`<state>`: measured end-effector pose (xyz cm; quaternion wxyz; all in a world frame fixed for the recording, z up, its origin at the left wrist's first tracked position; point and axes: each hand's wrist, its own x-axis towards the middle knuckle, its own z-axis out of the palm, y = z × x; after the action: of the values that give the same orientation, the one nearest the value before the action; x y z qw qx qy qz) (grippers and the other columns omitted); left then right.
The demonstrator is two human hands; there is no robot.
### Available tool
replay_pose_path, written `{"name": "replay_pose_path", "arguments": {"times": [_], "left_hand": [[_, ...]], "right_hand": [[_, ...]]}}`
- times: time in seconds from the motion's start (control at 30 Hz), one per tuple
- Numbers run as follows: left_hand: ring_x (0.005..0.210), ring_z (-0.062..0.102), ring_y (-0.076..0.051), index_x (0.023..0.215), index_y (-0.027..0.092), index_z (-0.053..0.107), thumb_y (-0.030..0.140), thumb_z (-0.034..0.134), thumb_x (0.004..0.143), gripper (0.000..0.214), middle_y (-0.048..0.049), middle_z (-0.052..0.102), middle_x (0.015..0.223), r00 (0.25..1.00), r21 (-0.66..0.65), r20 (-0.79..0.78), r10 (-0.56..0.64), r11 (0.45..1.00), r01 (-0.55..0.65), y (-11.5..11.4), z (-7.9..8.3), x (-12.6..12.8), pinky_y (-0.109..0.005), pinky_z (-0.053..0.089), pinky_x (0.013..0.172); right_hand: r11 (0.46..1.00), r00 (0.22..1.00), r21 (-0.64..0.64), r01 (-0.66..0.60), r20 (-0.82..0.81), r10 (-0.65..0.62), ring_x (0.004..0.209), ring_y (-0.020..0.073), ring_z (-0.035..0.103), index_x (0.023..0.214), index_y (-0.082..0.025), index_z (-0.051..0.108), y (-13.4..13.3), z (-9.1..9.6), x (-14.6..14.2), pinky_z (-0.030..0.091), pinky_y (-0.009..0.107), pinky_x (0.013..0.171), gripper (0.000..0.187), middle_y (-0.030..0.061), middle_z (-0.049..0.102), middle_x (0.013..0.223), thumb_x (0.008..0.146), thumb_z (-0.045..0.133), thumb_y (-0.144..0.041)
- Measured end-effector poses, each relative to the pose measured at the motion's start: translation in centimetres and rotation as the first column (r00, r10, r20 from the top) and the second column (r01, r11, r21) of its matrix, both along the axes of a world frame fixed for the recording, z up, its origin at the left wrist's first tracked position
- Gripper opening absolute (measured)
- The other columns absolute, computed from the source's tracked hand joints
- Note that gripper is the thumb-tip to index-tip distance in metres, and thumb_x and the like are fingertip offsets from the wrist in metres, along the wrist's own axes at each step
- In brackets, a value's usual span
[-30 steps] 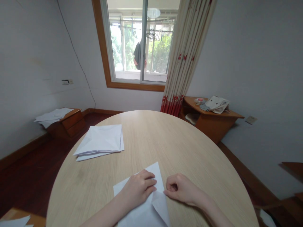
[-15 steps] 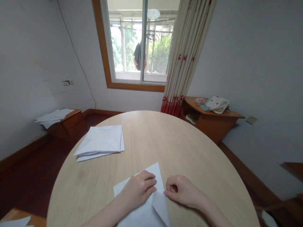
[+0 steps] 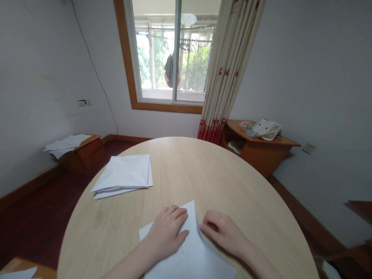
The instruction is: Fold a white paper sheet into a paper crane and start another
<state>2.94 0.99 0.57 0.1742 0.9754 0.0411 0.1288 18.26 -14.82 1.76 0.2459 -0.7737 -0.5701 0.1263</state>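
Observation:
A white sheet of paper (image 3: 192, 257) lies on the round table in front of me, its top corner pointing away. My left hand (image 3: 170, 228) rests flat on its left part, fingers spread a little. At the sheet's right edge is my right hand (image 3: 219, 230), with fingers curled and thumb and fingertips closed at the paper. That edge lifts slightly beside the fingertips, and a lower right corner spreads out under the right forearm.
A stack of folded white papers (image 3: 124, 172) lies at the table's left side. The round wooden table (image 3: 186, 162) has a curved edge. Beyond it stand a low cabinet with papers (image 3: 87, 149), a corner desk with a cloth bag (image 3: 267, 129) and a curtain (image 3: 223, 69).
The folded flap on the sheet's right side has opened out to the right. My right hand has shifted slightly up along the edge; my left hand has moved slightly up and left.

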Motion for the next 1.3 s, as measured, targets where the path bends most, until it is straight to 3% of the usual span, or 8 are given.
{"name": "replay_pose_path", "arguments": {"times": [0.17, 0.3, 0.6, 0.7, 0.83, 0.93, 1.07, 1.3], "left_hand": [[0.107, 0.052, -0.026, 0.120, 0.020, 0.056, 0.030, 0.059, 0.087, 0.035, -0.0067, 0.058, 0.125, 0.999, 0.058, -0.034, 0.001, 0.998, 0.001, 0.1, 0.2, 0.0, -0.043, 0.041, 0.091], [0.110, 0.051, -0.027, 0.124, 0.019, 0.054, 0.038, 0.058, 0.088, 0.041, -0.0076, 0.057, 0.128, 0.999, 0.055, -0.026, -0.023, 0.998, 0.024, 0.1, 0.2, -0.2, -0.043, 0.039, 0.092], [0.122, 0.048, -0.028, 0.132, 0.019, 0.048, 0.055, 0.054, 0.087, 0.058, -0.0109, 0.050, 0.137, 0.998, 0.057, -0.037, -0.052, 0.997, 0.054, 0.2, -0.3, -0.4, -0.045, 0.032, 0.103], [0.129, 0.041, -0.028, 0.138, 0.019, 0.043, 0.065, 0.050, 0.085, 0.071, -0.0128, 0.043, 0.142, 0.996, 0.053, -0.046, -0.074, 0.996, 0.077, 0.3, -0.7, -0.5, -0.047, 0.024, 0.109], [0.136, 0.030, -0.029, 0.145, 0.016, 0.030, 0.075, 0.046, 0.079, 0.090, -0.0158, 0.032, 0.148, 0.987, 0.039, -0.099, -0.126, 0.991, 0.131, 0.6, -0.7, -0.5, -0.048, 0.017, 0.113], [0.138, 0.026, -0.030, 0.146, 0.011, 0.024, 0.079, 0.044, 0.075, 0.100, -0.0192, 0.027, 0.148, 0.977, 0.034, -0.153, -0.150, 0.987, 0.157, 0.8, -0.6, -0.4, -0.051, 0.016, 0.113], [0.138, 0.023, -0.032, 0.147, 0.010, 0.020, 0.079, 0.050, 0.072, 0.106, -0.0216, 0.024, 0.149, 0.984, 0.054, -0.120, -0.133, 0.989, 0.140, 0.9, -0.9, -0.2, -0.052, 0.018, 0.112], [0.138, 0.025, -0.030, 0.147, 0.014, 0.019, 0.050, 0.059, 0.086, 0.081, -0.0180, 0.026, 0.150, 0.993, 0.099, -0.045, -0.113, 0.988, 0.117, 0.4, -0.8, -0.2, -0.050, 0.023, 0.112]], "right_hand": [[0.984, 0.993, 0.154, -0.093, -0.056, 0.103, 0.094, 0.0182, 0.056, 0.099, -0.020, 0.059, 0.1, 0.7, -0.3, 0.045, 0.030, 0.082, 0.017, 0.0058, 0.063, 0.099, 0.092, 0.049, -0.032], [0.977, 0.988, 0.147, -0.157, 0.011, 0.157, 0.116, 0.0214, 0.048, 0.114, -0.024, 0.061, 0.3, 0.4, -0.2, 0.039, 0.038, 0.099, 0.026, 0.0079, 0.057, 0.123, 0.093, 0.050, -0.034], [0.972, 0.992, 0.201, -0.120, 0.063, 0.110, 0.095, 0.0201, 0.056, 0.089, -0.020, 0.063, 0.4, 0.4, 0.1, 0.042, 0.039, 0.090, 0.031, 0.0062, 0.067, 0.094, 0.099, 0.034, -0.028], [0.979, 0.993, 0.174, -0.103, 0.081, 0.090, 0.088, 0.0195, 0.057, 0.084, -0.020, 0.061, 0.4, 0.3, 0.3, 0.043, 0.039, 0.087, 0.028, 0.0049, 0.066, 0.086, 0.097, 0.038, -0.027], [0.990, 0.995, 0.115, -0.086, 0.063, 0.079, 0.096, 0.0211, 0.058, 0.092, -0.020, 0.065, 0.4, -0.4, 0.6, 0.044, 0.038, 0.089, 0.017, 0.0067, 0.067, 0.099, 0.092, 0.049, -0.028], [0.996, 0.996, 0.050, -0.070, 0.055, 0.067, 0.113, 0.0244, 0.054, 0.111, -0.019, 0.064, 0.3, -1.1, 0.9, 0.041, 0.042, 0.099, 0.026, 0.0101, 0.062, 0.120, 0.089, 0.054, -0.029], [0.994, 0.993, -0.051, -0.092, 0.064, 0.095, 0.132, 0.0251, 0.040, 0.138, -0.020, 0.044, 0.3, -2.1, 1.4, 0.032, 0.045, 0.110, 0.051, 0.0099, 0.044, 0.143, 0.089, 0.053, -0.033], [0.994, 0.974, -0.066, -0.085, 0.206, 0.097, 0.136, 0.0220, 0.033, 0.142, -0.026, 0.036, 0.7, -3.0, 1.9, 0.025, 0.048, 0.113, 0.048, 0.0054, 0.036, 0.147, 0.095, 0.043, -0.037]]}}
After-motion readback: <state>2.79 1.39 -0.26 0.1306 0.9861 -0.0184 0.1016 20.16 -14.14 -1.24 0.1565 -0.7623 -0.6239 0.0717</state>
